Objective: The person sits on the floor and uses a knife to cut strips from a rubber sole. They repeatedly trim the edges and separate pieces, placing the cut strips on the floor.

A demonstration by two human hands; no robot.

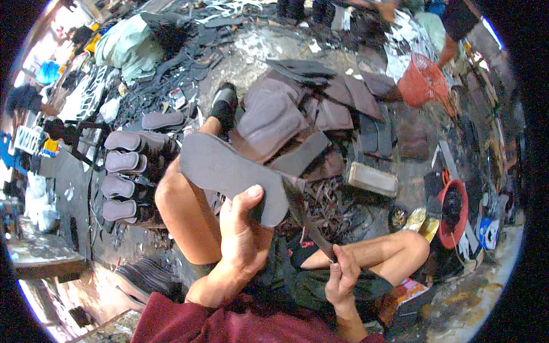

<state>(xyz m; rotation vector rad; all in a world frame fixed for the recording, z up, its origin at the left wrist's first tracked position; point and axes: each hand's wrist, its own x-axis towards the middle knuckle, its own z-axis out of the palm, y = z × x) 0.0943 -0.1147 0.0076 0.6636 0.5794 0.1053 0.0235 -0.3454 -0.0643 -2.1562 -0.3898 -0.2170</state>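
My left hand (243, 240) grips a grey shoe sole (226, 168), thumb pressed on its upper face near the right end. The sole is held up in front of my knees. Closed fingers of my right hand (342, 277) hold the lower end of a long, dark, narrow piece (309, 226). Its upper end meets the sole's right edge; whether it is a blade or a strip of sole material I cannot tell. Beyond the sole lies a pile of brown-grey moulded sheets (271, 117). Dark offcuts (329, 208) are heaped below that pile.
Stacks of soles (123, 163) stand left of my knee. To the right are a pale rectangular block (372, 179), a red bucket (452, 211) with dark contents and an orange mesh basket (422, 81) near another person's arm (449, 51). Scraps litter the far floor.
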